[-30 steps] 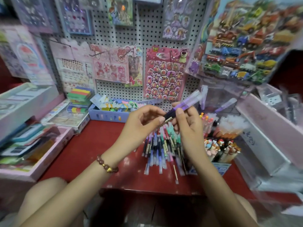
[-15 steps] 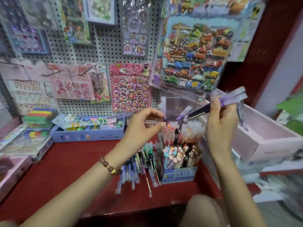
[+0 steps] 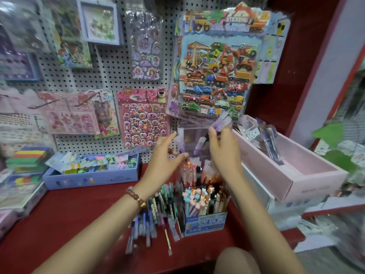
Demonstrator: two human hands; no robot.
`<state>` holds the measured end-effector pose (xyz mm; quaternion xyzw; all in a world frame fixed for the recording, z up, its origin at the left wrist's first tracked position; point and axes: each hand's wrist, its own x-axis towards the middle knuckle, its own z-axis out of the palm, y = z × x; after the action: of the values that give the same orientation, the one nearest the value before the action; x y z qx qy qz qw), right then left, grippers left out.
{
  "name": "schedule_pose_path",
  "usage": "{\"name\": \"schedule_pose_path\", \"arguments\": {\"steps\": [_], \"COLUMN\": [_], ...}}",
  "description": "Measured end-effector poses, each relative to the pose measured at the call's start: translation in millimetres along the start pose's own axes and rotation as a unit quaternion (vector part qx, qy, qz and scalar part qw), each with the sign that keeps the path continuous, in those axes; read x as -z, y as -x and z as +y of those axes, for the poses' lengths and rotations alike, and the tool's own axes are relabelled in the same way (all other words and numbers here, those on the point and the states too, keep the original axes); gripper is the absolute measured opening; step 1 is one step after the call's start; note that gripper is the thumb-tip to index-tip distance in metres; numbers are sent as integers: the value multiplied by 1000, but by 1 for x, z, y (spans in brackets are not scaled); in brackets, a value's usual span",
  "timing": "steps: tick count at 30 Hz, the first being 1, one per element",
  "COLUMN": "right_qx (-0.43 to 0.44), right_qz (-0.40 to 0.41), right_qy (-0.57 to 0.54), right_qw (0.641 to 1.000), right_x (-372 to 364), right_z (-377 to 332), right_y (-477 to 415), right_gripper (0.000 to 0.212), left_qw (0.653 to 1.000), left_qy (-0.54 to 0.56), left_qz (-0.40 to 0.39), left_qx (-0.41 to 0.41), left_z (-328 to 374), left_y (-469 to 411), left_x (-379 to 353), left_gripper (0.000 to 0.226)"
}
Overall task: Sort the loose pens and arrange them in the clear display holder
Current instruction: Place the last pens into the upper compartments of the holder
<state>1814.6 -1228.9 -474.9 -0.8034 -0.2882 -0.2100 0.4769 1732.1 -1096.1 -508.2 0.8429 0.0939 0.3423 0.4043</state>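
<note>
At centre, the right hand (image 3: 223,149) pinches a purple pen (image 3: 223,122) tilted over the clear holder (image 3: 190,125), seemingly to drop it in, while the left hand (image 3: 165,155) hovers beside, loose-fingered and empty.

Purple pen: the translucent purple pen (image 3: 224,122) pinched by the right hand (image 3: 223,153) is smeared; one or several, cannot tell.
Holder: the clear acrylic display holder (image 3: 194,131) has its base hidden behind the left hand (image 3: 166,155) and the right hand.
Loose pens: the heap of loose pens (image 3: 158,210) is blurred and partly under the left wrist.
Box print: the lettering on the blue-and-white cardboard pen box (image 3: 205,222) is unreadable.

Sticker sheet (image 3: 213,76) low over clear holder (image 3: 192,133)
</note>
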Motion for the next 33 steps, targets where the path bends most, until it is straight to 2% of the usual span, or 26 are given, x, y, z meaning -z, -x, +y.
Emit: {"name": "schedule_pose_path", "arguments": {"steps": [3, 6, 8, 11, 16, 20, 26, 29, 33], "right_qx": [16, 15, 2, -13, 15, 21, 14, 18, 6], "right_qz": [-51, -62, -71, -127, -176, -204, -274, -247, -190], "right_qy": [24, 39, 25, 12, 106, 143, 98, 73, 53], "right_qw": [998, 997, 997, 992, 979, 968, 957, 966, 980], "right_x": [-9, -10, -11, -15, -19, -20, -18, -19, -19], "right_z": [1, 4, 6, 6, 5, 2, 2, 2, 2], "right_y": [-4, -9, -10, -9, -7, -9, -8, -5, -2], "right_gripper": [23, 24, 26, 21, 13, 18, 20, 25, 19], "left_qw": [1000, 1000, 999, 998, 997, 994, 990, 986, 985], "left_qy": [2, -11, -34, -52, -75, -108, -138, -160, -171], "left_qz": [2, -5, -10, -12, -20, -28, -35, -34, -29], "left_qx": [-6, -2, -15, -16, 2, -5, 3, 10, 2], "left_z": [0, -3, -5, -5, -1, -4, 3, 7, 9], "left_y": [-6, -10, -12, -13, -13, -11, -8, -8, -9], "left_x": [1, 1, -2, -9, -15, -18, -16, -16, -15], "left_gripper": [68, 69, 65, 53, 52, 42, 41, 44, 46]}}
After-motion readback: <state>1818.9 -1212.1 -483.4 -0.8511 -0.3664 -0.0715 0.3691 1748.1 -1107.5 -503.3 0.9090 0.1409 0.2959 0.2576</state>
